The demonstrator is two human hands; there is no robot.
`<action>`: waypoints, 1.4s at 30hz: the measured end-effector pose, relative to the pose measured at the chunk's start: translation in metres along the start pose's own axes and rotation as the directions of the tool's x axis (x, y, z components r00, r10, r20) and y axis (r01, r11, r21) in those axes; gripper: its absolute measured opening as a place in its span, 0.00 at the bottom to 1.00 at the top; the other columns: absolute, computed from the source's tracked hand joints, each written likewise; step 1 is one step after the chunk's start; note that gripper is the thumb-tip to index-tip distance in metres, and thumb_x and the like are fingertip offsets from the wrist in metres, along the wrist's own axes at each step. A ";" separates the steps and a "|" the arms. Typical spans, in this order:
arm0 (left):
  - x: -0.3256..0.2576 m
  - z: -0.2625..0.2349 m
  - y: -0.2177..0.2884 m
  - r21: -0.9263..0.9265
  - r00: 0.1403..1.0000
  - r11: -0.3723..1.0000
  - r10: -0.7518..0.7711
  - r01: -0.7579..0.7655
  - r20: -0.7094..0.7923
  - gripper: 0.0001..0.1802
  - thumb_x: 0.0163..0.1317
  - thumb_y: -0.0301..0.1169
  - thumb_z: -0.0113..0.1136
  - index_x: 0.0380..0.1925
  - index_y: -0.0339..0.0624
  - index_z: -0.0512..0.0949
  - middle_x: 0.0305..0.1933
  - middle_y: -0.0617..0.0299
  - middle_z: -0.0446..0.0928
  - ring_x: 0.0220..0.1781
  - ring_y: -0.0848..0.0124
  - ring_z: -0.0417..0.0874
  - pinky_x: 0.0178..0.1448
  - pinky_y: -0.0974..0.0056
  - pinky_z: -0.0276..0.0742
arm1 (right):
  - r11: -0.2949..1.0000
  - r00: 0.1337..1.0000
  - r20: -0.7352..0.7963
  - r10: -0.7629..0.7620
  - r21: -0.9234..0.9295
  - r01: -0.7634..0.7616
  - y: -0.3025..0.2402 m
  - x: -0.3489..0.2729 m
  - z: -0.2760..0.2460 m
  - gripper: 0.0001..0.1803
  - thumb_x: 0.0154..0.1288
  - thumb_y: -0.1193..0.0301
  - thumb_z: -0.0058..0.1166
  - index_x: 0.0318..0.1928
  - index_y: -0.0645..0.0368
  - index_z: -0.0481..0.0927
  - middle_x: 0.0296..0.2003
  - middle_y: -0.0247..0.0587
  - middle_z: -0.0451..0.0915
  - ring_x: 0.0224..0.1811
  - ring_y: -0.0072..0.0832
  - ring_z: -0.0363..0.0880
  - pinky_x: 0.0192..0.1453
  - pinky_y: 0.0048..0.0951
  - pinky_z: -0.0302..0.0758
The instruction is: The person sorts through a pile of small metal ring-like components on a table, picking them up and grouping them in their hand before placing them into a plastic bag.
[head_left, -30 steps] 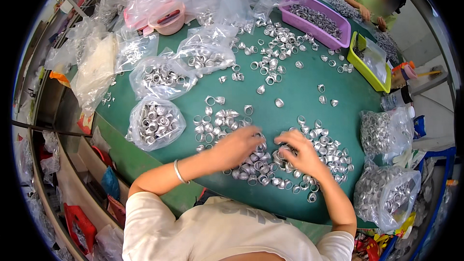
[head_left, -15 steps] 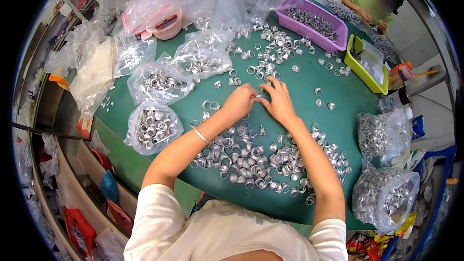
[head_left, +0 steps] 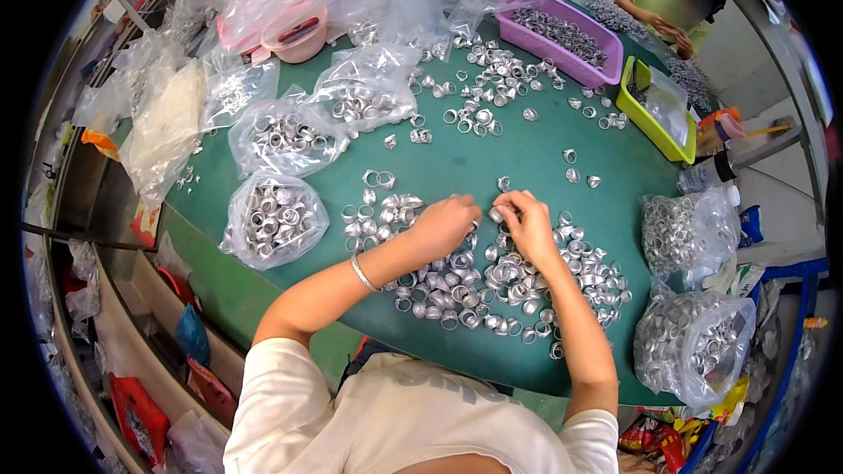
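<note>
My left hand [head_left: 446, 226], a bangle on its wrist, is closed over the upper edge of a heap of silver-coloured metal rings [head_left: 446, 288]. Whatever lies between its curled fingertips is too small and hidden to make out. A short gap to its right, my right hand [head_left: 527, 224] pinches a ring [head_left: 497, 214] between thumb and fingers. Another single ring [head_left: 503, 183] sits on the green table [head_left: 421, 165] just beyond those fingers. More rings [head_left: 593, 276] spread under and beside my right forearm.
Clear bags of rings stand at left [head_left: 275, 221] and right [head_left: 694, 347]. Farther off are a purple bin [head_left: 562, 57] of rings, a lime-green tray [head_left: 645, 114], a pink bowl [head_left: 297, 44] and loose rings [head_left: 505, 70]. Across the table sits another person [head_left: 659, 0].
Both hands have come back toward me from the middle of the table and moved apart. They met at the fingertips earlier; now each is over the near rings, the right pinching one.
</note>
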State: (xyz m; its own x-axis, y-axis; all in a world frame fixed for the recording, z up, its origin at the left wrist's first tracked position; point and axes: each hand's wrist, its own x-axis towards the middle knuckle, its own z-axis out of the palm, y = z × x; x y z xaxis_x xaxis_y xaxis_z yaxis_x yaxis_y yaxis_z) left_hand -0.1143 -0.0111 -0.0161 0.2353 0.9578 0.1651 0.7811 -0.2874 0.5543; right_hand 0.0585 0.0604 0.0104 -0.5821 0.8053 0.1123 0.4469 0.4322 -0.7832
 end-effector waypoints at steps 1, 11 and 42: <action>0.001 -0.003 0.004 -0.023 1.000 1.000 -0.009 0.009 0.000 0.10 0.52 0.23 0.60 0.37 0.40 0.78 0.34 0.58 0.75 0.36 0.61 0.79 0.39 0.58 0.73 | 0.958 0.991 -0.032 0.132 0.260 -0.119 0.002 -0.002 -0.003 0.05 0.57 0.81 0.53 0.36 0.63 0.77 0.29 0.41 0.79 0.29 0.31 0.75 0.36 0.29 0.72; -0.028 -0.026 0.064 -0.832 0.913 0.515 -0.406 0.208 -0.024 0.11 0.55 0.15 0.54 0.39 0.31 0.77 0.36 0.61 0.80 0.33 0.80 0.77 0.37 0.74 0.73 | -0.277 0.960 0.279 -0.011 0.922 -0.271 -0.018 -0.058 -0.005 0.13 0.58 0.77 0.54 0.45 0.54 0.73 0.36 0.37 0.73 0.32 0.22 0.69 0.42 0.26 0.67; -0.056 -0.017 0.088 -0.858 0.888 -0.444 -0.242 0.257 0.391 0.14 0.61 0.20 0.50 0.47 0.34 0.74 0.37 0.61 0.77 0.37 0.75 0.78 0.44 0.71 0.77 | -0.223 0.976 0.086 0.198 0.974 -0.040 -0.059 -0.109 0.011 0.17 0.59 0.80 0.50 0.49 0.54 0.71 0.36 0.37 0.70 0.36 0.25 0.67 0.47 0.29 0.66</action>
State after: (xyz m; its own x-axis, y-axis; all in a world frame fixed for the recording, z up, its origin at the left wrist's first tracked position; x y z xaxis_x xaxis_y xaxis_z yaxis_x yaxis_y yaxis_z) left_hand -0.0684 -0.0901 0.0369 0.2459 0.9195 -0.3067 -0.7827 0.3750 0.4967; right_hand 0.0886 -0.0572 0.0378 -0.5379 0.8373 -0.0979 -0.7379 -0.5238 -0.4256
